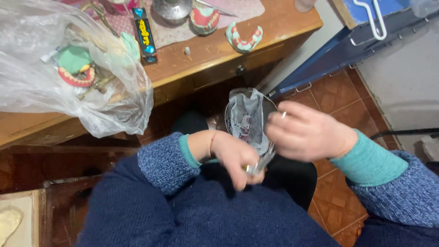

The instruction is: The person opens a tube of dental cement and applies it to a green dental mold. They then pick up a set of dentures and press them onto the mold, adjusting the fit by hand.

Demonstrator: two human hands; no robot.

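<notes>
My left hand [238,158] and my right hand [308,135] meet over my lap, above a round bin lined with a grey plastic bag [247,119]. Between the two hands is a small shiny metal tool [260,162]; the fingers of both hands close around it. The left hand is blurred. What the tool's tip carries is hidden by the fingers.
A wooden desk [219,59] in front holds dental casts with pink gums [243,39], a metal bowl [173,9] and a dark flat packet [144,34]. A clear plastic bag [68,68] with more casts lies at the left. Red tile floor [338,96] and a blue cabinet [338,55] are at the right.
</notes>
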